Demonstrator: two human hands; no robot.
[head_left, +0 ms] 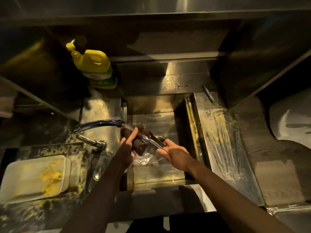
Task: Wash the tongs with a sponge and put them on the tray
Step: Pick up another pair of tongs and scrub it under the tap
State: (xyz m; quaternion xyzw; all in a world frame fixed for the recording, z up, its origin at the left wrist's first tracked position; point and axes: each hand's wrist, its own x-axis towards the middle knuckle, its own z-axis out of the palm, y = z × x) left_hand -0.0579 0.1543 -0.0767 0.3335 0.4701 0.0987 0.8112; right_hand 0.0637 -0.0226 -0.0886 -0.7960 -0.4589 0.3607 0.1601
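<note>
Over the steel sink (191,132), my left hand (128,147) grips a dark brown sponge (140,143) wrapped around the front part of the metal tongs (155,142). My right hand (175,153) holds the tongs by their handle end. Water from the faucet (101,123) runs onto the sponge and tongs. The tips of the tongs are hidden inside the sponge. A white tray (33,177) smeared with yellow residue lies on the counter at the lower left.
A yellow detergent bottle (94,68) stands behind the sink at the left. A spoon (97,170) lies on the counter between tray and sink. Yellow crumbs litter the left counter. The wet drainboard (223,140) extends right of the basin.
</note>
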